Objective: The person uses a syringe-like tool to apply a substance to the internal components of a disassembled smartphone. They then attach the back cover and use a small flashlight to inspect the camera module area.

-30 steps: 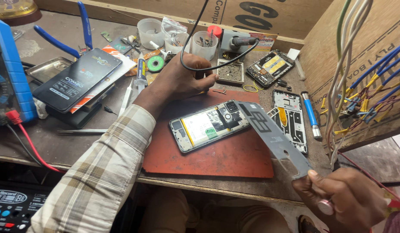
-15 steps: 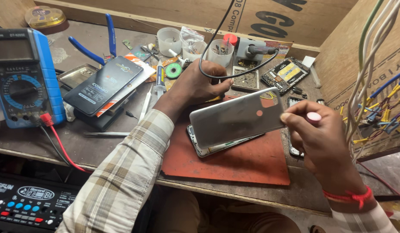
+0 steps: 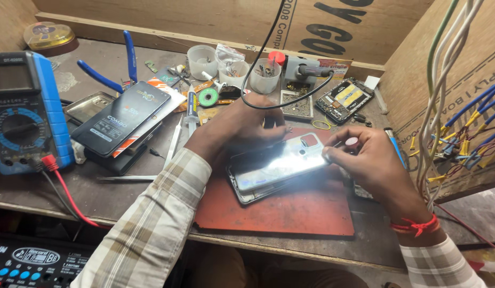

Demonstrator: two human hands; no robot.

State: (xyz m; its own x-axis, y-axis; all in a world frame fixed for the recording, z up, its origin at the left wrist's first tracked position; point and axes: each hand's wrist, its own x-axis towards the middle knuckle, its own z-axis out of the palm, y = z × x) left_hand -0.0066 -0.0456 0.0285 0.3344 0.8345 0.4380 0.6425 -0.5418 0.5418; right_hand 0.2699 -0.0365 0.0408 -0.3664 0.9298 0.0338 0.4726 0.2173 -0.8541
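Observation:
A glossy silver phone back cover (image 3: 282, 162) lies tilted over an opened phone (image 3: 246, 193) on a red work mat (image 3: 290, 213). My right hand (image 3: 373, 162) pinches the cover's right end, near its camera cut-out. At the far left edge of the phone and cover, my left hand (image 3: 234, 130) rests with its fingers curled down on them. Most of the phone's inside is hidden under the cover.
A blue multimeter (image 3: 23, 112) with a red lead stands at the left, next to a black flat package (image 3: 122, 117) and blue pliers (image 3: 117, 64). Small plastic cups (image 3: 202, 53), tweezers (image 3: 173, 144) and a second opened phone (image 3: 344, 98) lie behind. Coloured wires (image 3: 455, 106) hang at the right.
My right hand carried the back cover from the table's front right corner up over the phone and lowered it onto the body. My left hand slid onto the phone's far edge.

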